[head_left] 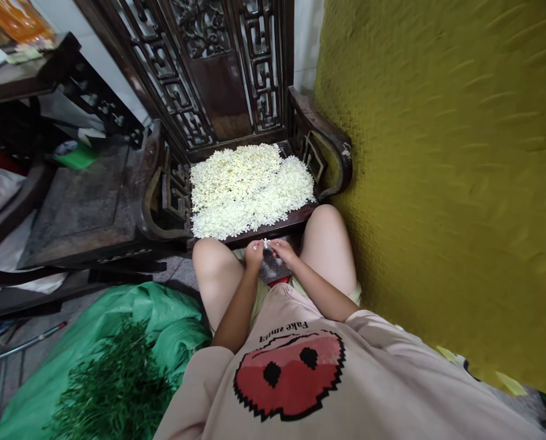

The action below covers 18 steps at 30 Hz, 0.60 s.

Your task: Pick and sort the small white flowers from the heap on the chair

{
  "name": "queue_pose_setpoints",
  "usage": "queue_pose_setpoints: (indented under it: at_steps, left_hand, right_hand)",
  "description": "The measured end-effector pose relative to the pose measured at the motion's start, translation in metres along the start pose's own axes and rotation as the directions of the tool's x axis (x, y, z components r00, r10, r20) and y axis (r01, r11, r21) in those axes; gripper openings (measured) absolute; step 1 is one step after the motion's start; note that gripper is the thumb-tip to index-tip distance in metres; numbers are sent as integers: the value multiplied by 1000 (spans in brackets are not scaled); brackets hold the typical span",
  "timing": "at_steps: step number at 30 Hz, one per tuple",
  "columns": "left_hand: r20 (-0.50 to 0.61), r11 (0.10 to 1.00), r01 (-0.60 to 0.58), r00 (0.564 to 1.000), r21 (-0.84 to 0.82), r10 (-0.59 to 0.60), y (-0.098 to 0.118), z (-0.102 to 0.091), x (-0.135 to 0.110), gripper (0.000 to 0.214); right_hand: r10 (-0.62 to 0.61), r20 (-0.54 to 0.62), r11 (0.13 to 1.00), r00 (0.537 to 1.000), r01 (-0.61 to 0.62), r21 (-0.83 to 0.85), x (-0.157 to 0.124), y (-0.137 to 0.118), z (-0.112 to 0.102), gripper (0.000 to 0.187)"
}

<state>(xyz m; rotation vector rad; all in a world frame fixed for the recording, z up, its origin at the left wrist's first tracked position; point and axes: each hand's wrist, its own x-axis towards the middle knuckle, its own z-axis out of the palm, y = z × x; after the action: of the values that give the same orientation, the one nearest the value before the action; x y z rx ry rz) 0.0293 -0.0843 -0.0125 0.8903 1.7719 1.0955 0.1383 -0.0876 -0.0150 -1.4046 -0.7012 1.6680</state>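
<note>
Between my knees, my left hand (254, 253) is closed, its fingers bent in a pinch, with a bit of white at the fingertips. Close beside it, my right hand (282, 250) pinches with thumb and forefinger. A small white flower (266, 243) sits at the fingertips where the two hands almost meet. Anything thinner held there is too small to make out. Just beyond my hands, a thick layer of small cream-white flowers (254, 189) covers the seat of a dark carved wooden chair (291, 221); those nearer me look whiter, those farther back yellower.
Left stands another dark wooden chair (84, 201) with a green roll (76, 154) on it. A green sheet (162, 305) with a heap of leafy greens (117, 379) lies at lower left. A textured yellow surface (447, 153) rises along the right.
</note>
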Motion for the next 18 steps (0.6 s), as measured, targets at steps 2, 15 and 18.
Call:
queue_pose_setpoints:
  at_steps: [2,15,18]
  left_hand:
    - [43,998,29,999,-64,-26,0,1,0,22]
    - [266,941,219,952,-257,-149,-3,2,3,38]
    - [303,923,244,941,-296,-152,-2,1,3,39]
  right_hand:
    - [-25,-24,999,999,24,-31,1,1,-1,24]
    - [10,29,983,1000,-16,183,3,-4,-4,28]
    - [22,26,981,999,-26,192,4,-3,-5,27]
